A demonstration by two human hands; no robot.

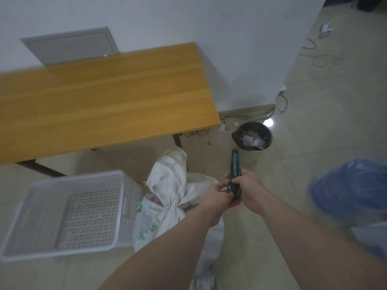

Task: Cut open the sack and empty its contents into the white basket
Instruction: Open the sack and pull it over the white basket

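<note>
I have the green utility knife [235,174] in both hands, out over the floor just to the right of the sack [171,185]. My right hand [249,189] is wrapped round the lower half of the handle, thumb lying along its side; my left hand [217,196] pinches the same handle from the other side, fingertips at its edge. So both grips are closed on the knife, neither on the sack. I cannot tell whether the blade is out; the dark tip points away from me and shows no clear metal.

The sack stands on the floor, knotted or twisted at its neck, with the loose top flopping above the knot. The white basket [41,245] sits on the floor just left of the sack, touching or nearly touching it, and it looks empty.

The step in hand, as I judge it, is readying the blade. To do it well I should keep the tip pointed away from my left fingers, push the slider with my right thumb only, and bring out a short length of blade rather than a long one, since woven sacking will snag a long blade and bend it. Then my left hand should leave the knife and take the sack's loose top above the knot, pulling it taut. I would cut just below the knot, drawing away from the holding hand, and shallow enough to spare whatever is inside. Keeping the sack close beside the basket should make the tipping short.
</note>
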